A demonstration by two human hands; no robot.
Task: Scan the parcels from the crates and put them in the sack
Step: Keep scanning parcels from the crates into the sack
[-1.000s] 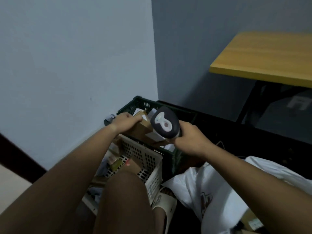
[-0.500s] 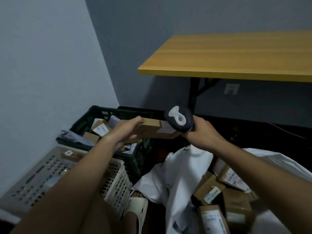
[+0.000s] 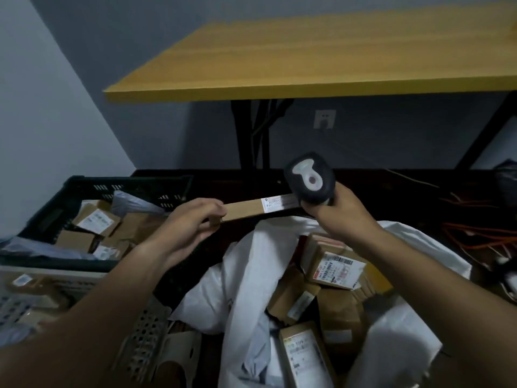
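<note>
Yellow table (image 3: 321, 54), grey walls (image 3: 56, 93)

A dark floor (image 3: 391, 186) is seen beneath a yellow-topped table (image 3: 321, 54). On it are set a dark green crate (image 3: 70, 189) of parcels, a white perforated crate (image 3: 145, 331) just beside it, an open white sack (image 3: 246, 261) of boxes, and orange cables (image 3: 475, 236) at the right.

— Where is the camera looking from?
— It's riding on my head, facing forward and down, close over my forearms, taking in the sack (image 3: 246, 278), the crates (image 3: 84, 189) and the table (image 3: 321, 51) edge.
</note>
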